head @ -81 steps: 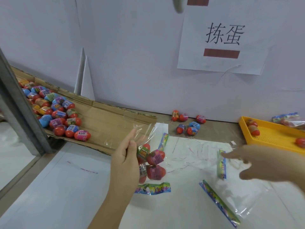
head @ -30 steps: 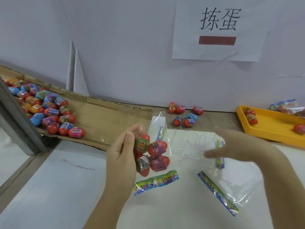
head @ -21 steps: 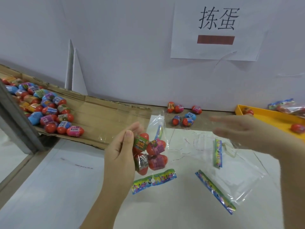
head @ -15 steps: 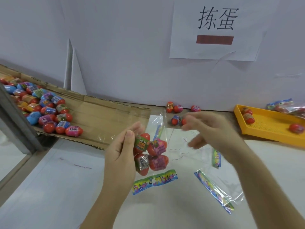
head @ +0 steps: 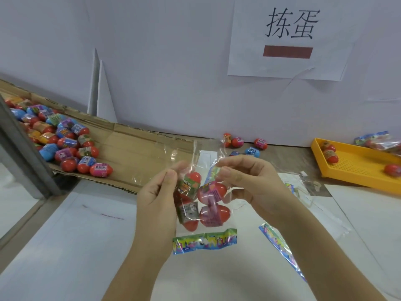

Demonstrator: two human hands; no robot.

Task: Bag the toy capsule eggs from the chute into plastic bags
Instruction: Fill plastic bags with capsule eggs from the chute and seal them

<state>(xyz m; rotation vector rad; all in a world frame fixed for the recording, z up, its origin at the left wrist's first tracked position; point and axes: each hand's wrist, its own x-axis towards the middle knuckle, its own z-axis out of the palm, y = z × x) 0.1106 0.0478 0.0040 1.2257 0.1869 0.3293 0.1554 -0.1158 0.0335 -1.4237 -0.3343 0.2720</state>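
Egg bag (head: 200,203) between both hands

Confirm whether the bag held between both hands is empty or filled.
Filled: at least four capsule eggs show through the clear bag, which the left hand and right hand pinch near its top.

A white wall (head: 162,61) stands beyond the fingers (head: 236,165); above them and to the right a paper sign (head: 245,40) hangs on it, printed with two black characters, 拣蛋, over a dark red bar (head: 287,52); above and left of the fingers two white pointed boards (head: 102,92) lean on the wall; far to their left a grey metal post (head: 23,146) slants; well right of the fingers sits a yellow perforated tray (head: 355,168); a white table (head: 86,246) spreads beneath them, with a faint reddish mark (head: 111,214) below and left.
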